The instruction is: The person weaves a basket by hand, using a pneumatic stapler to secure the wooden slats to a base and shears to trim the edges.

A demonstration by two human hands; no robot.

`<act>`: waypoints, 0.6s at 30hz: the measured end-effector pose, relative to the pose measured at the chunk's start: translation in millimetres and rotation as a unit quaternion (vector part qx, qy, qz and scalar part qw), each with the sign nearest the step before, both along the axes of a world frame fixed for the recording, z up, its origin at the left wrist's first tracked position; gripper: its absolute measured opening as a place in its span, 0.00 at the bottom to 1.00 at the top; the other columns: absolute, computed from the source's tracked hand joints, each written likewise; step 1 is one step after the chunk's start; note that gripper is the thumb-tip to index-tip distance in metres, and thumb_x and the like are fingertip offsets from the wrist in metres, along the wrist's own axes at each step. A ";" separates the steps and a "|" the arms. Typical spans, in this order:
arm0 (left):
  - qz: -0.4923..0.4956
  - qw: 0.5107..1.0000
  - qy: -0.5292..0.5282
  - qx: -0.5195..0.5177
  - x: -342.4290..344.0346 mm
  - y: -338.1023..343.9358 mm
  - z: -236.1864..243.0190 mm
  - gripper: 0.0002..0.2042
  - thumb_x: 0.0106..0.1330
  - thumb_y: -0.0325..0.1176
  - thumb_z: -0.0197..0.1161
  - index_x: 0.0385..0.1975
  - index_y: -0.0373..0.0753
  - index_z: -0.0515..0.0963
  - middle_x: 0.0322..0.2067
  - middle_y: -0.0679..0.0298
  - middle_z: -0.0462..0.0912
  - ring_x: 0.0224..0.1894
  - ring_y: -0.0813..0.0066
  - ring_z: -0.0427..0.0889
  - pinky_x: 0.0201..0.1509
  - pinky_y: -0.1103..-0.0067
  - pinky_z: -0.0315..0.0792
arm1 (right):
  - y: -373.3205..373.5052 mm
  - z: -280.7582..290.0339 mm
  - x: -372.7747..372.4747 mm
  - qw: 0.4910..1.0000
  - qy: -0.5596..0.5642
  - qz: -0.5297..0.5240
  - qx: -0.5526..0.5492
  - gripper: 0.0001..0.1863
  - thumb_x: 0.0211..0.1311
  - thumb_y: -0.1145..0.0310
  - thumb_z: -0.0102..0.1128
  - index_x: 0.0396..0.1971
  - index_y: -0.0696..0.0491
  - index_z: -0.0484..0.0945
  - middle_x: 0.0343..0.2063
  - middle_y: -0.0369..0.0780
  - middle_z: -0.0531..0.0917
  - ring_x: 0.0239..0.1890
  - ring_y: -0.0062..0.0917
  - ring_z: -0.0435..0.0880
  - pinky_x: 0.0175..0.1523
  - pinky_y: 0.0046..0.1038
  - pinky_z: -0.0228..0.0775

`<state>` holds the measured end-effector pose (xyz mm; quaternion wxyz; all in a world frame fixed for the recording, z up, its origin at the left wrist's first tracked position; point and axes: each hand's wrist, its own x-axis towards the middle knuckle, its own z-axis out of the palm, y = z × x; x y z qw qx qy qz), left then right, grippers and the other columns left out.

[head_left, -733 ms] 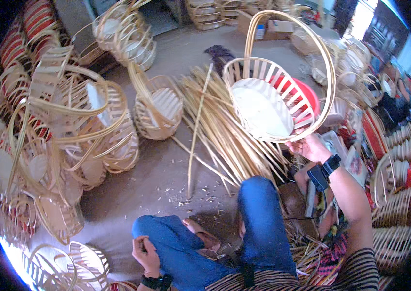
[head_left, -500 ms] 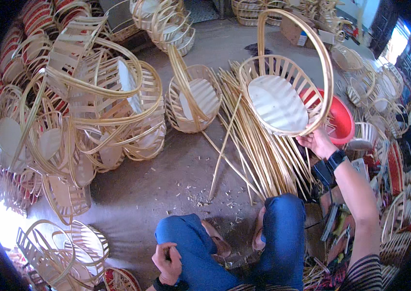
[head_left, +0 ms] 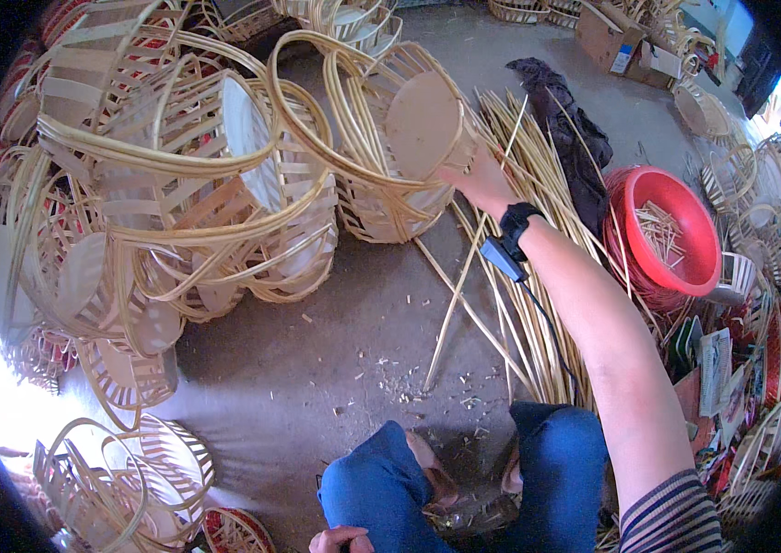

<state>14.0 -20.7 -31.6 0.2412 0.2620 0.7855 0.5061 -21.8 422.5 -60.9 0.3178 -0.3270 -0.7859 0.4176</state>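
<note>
My right hand [head_left: 477, 177], reaching far forward, is closed on the rim of a woven wood-strip basket [head_left: 423, 124]. This basket is tipped over, its pale oval base showing and its tall hoop handle swung out to the left. It is held against another handled basket [head_left: 376, 210] on the floor and hides part of it; whether one sits inside the other I cannot tell. At the lower edge, my left hand [head_left: 342, 541] lies by my left knee with its fingers curled. Nothing shows in it, though the frame cuts off part.
Stacked baskets [head_left: 252, 166] crowd the left side. Long thin sticks [head_left: 538, 304] lie in a bundle under my right forearm, beside a dark cloth [head_left: 576, 138]. A red basin [head_left: 699, 235] holds short sticks. Cardboard boxes [head_left: 607, 41] stand at the far right; scraps litter the floor.
My right hand has carried the basket from the right across to the left, turning it over toward the other baskets. My left hand has dropped lower, partly out of view.
</note>
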 end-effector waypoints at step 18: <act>-0.021 0.998 0.058 0.001 -2.3 0.0 -3.8 0.07 0.53 0.30 0.49 0.24 0.31 0.67 0.11 0.65 0.67 0.12 0.82 0.64 0.14 0.85 0.59 | -10.5 -6.9 30.6 0.970 -0.221 0.101 0.028 0.38 0.39 0.59 0.56 0.50 0.59 0.50 0.47 0.50 0.61 0.47 0.35 0.64 0.50 0.30 0.55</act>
